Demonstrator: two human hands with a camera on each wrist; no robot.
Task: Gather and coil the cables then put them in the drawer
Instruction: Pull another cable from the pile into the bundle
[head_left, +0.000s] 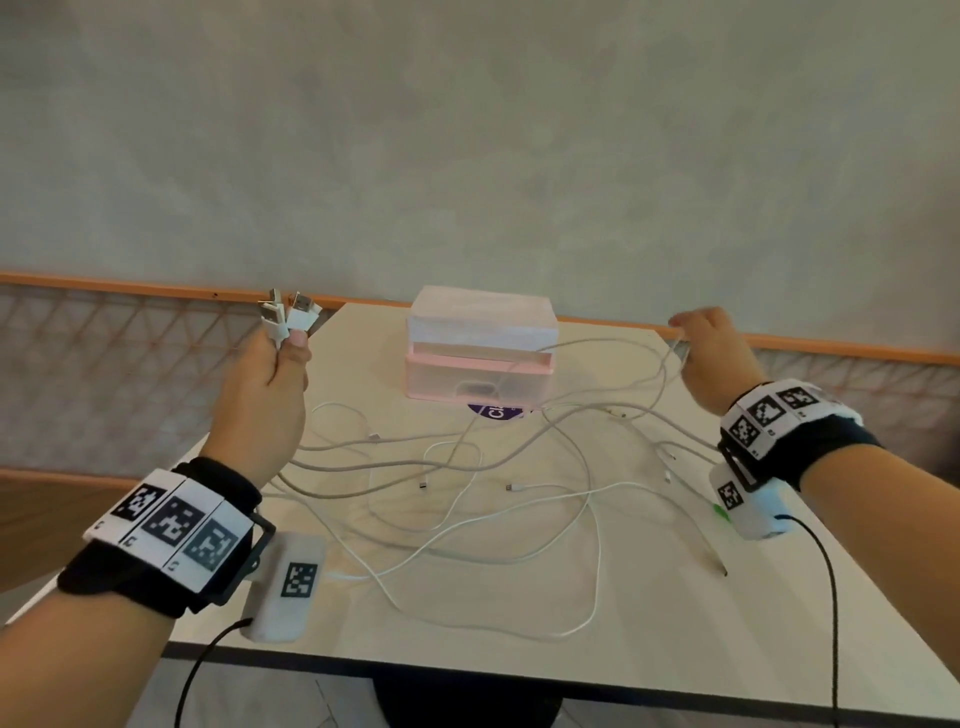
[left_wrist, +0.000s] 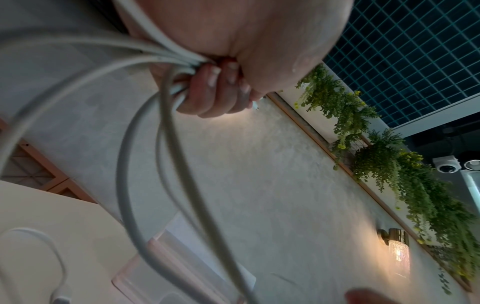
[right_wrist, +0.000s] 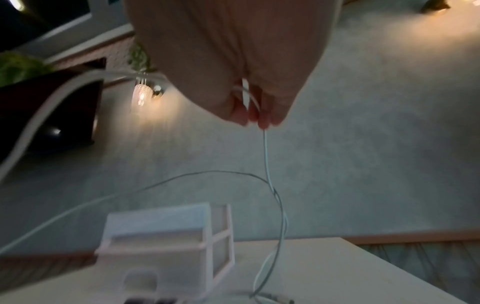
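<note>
My left hand (head_left: 270, 374) is raised at the counter's left edge, fingers curled tight round a bunch of USB plugs (head_left: 288, 314). The white cables (head_left: 467, 499) sprawl tangled across the counter (head_left: 597, 660), strands rising to both hands. Behind them sits the pink drawer unit (head_left: 480, 358), drawer pulled out. Over on the right, my right hand (head_left: 714, 358) pinches thin strands, lifted.

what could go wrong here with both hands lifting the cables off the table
The cables on the table are crossed and tangled, so lifting may tighten knots. One strand runs in front of the drawer unit and could drag it. The left hand holds several plug ends; one might slip from that grip.
</note>
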